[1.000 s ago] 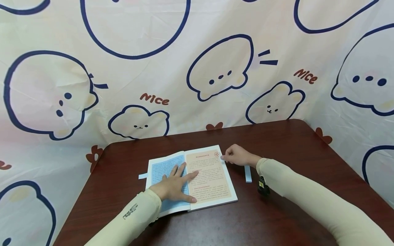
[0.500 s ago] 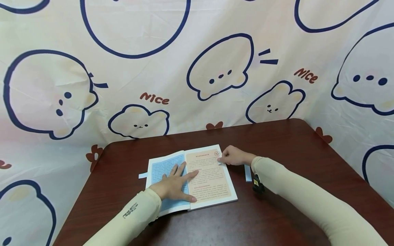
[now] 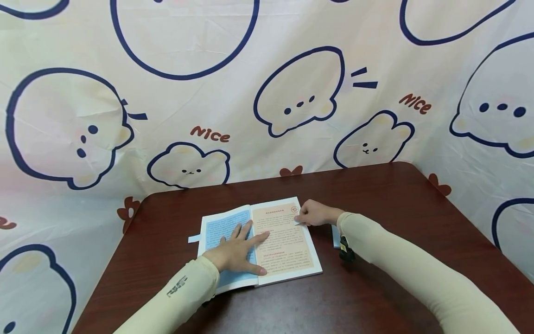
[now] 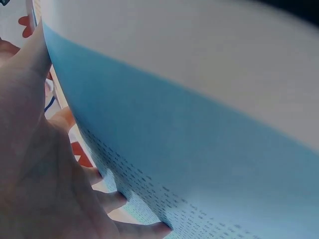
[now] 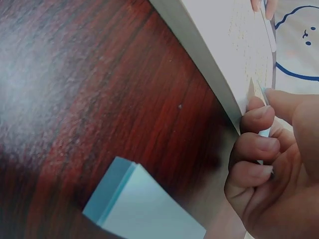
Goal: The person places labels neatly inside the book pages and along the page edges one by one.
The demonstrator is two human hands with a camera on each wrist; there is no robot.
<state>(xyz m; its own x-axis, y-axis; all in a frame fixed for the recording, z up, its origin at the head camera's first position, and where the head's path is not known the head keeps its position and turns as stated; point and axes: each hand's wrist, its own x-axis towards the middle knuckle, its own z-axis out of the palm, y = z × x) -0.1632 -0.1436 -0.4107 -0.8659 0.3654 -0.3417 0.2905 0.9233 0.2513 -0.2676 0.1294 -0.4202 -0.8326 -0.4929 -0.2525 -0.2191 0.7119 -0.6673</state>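
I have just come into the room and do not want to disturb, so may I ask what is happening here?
A person has a book open on a dark wooden table. The left hand lies spread across both pages, while the right hand pinches a small pale strip at the outer edge of the right page. Whether it is stuck down, I cannot tell. A pale blue tab sticks out at the book's left edge, and a light-blue block lies on the table beside the book.
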